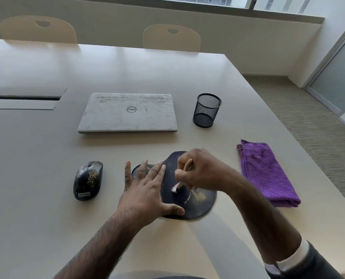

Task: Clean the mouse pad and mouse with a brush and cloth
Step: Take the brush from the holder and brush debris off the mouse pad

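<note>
- The brushing of the mouse pad [175, 206] was the step in hand, I judged; the cloth and the mouse had not yet had their turn.
- The right hand [203, 170] hovered over the mouse pad with its fingers curled tight round the wooden handle of the brush [188, 166], bristles pointing down at the pad's middle.
- The brush head was blurred, so I could not say for certain that the bristles touched the pad, though it looked likely.
- The left hand [145, 190] lay flat on the pad's left part, fingers straight and spread, thumb at the near edge, pressing it to the surface [46, 154].
- The mouse pad itself lay on the surface directly before the person: dark and rounded, with a scatter of yellowish crumbs [198, 196] on its near right part, just beside the bristles.
- The next move, to my mind, called for short strokes carrying those crumbs off the pad's edge while the left hand kept the pad from sliding.
- The mouse [88, 180] sat to the left of the mouse pad, apart from it, black and speckled with the same crumbs on top.
- The folded purple cloth [266, 172] lay to the right of the pad, untouched.
- Beyond the pad sat a closed laptop [127, 112] and a mesh cup [207, 110].
</note>
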`<action>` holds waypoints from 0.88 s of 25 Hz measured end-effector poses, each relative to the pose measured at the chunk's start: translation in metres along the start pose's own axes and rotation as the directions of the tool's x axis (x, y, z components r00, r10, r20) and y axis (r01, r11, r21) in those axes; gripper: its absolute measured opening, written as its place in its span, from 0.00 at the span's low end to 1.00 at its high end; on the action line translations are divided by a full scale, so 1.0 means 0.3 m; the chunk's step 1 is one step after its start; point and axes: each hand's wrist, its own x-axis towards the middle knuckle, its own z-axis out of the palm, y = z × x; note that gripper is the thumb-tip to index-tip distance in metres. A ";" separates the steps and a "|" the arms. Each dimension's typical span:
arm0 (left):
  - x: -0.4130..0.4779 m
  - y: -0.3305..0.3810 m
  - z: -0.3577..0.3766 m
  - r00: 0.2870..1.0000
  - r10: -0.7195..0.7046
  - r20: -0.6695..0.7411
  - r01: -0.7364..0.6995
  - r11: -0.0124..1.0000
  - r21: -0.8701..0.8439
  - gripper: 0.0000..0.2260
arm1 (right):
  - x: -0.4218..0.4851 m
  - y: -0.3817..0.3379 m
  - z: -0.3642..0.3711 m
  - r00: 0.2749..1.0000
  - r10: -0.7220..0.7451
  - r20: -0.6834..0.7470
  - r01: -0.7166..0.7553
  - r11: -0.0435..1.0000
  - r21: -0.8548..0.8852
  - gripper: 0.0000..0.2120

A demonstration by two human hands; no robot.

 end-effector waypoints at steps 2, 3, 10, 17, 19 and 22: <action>0.000 -0.002 0.001 1.000 0.004 0.005 -0.004 1.000 -0.002 0.58 | 0.001 0.000 -0.002 0.999 -0.025 -0.043 0.026 1.000 0.003 0.11; 0.002 -0.004 0.001 1.000 0.006 0.003 -0.006 1.000 -0.001 0.58 | 0.003 -0.003 0.002 0.996 -0.051 -0.078 0.052 0.999 0.000 0.11; 0.004 -0.002 -0.001 1.000 0.006 0.006 -0.006 1.000 0.008 0.58 | -0.041 0.033 -0.007 0.998 -0.020 -0.058 0.020 1.000 -0.008 0.13; 0.008 -0.003 0.008 1.000 0.014 -0.014 -0.013 1.000 0.025 0.58 | -0.119 0.093 -0.028 0.992 0.026 -0.124 -0.023 0.999 0.023 0.12; 0.008 -0.004 0.008 1.000 0.013 -0.008 -0.013 1.000 0.026 0.58 | -0.132 0.089 -0.030 0.995 0.002 -0.101 0.000 1.000 0.015 0.13; 0.009 -0.006 0.009 1.000 0.015 -0.017 -0.015 1.000 0.025 0.59 | -0.141 0.073 -0.007 0.992 -0.077 -0.102 0.078 0.997 0.001 0.12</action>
